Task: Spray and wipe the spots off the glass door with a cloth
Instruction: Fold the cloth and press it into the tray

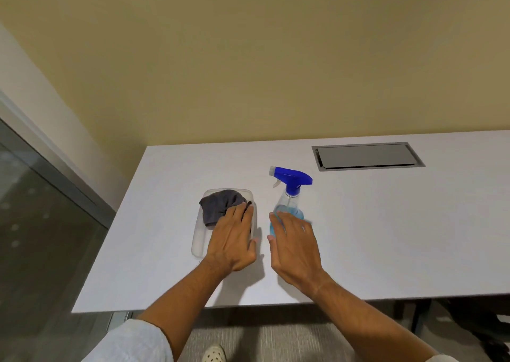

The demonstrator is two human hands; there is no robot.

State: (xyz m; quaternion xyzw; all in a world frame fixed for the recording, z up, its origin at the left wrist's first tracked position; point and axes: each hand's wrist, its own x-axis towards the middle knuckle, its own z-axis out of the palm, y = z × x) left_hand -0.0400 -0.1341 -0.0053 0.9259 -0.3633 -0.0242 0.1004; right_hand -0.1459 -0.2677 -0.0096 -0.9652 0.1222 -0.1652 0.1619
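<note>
- The left hand [234, 234] lies with straight fingers on the grey cloth [220, 206]. It touches the cloth and does not grip it, which looks like the start of a pick-up.
- The cloth sits crumpled in the far end of a clear plastic tray [198, 240]. The tray stands toward the table's left edge, about midway between the near and far edges, and probably keeps the cloth off the table [386, 223].
- The right hand [295, 243] is relaxed, its fingers extended toward the spray bottle [288, 201]. The fingertips reach the bottle's lower body, but nothing is curled round it, so the bottle is not yet held.
- The bottle stands upright just right of the tray. It has a clear body part-filled with blue liquid and a blue trigger head whose nozzle points toward the left edge.
- The glass door [41, 223] is beyond the table's left edge. Pale spots show on its pane, so the spraying and wiping appear not yet begun.
- A grey hatch [367, 156] is set flush near the far edge.
</note>
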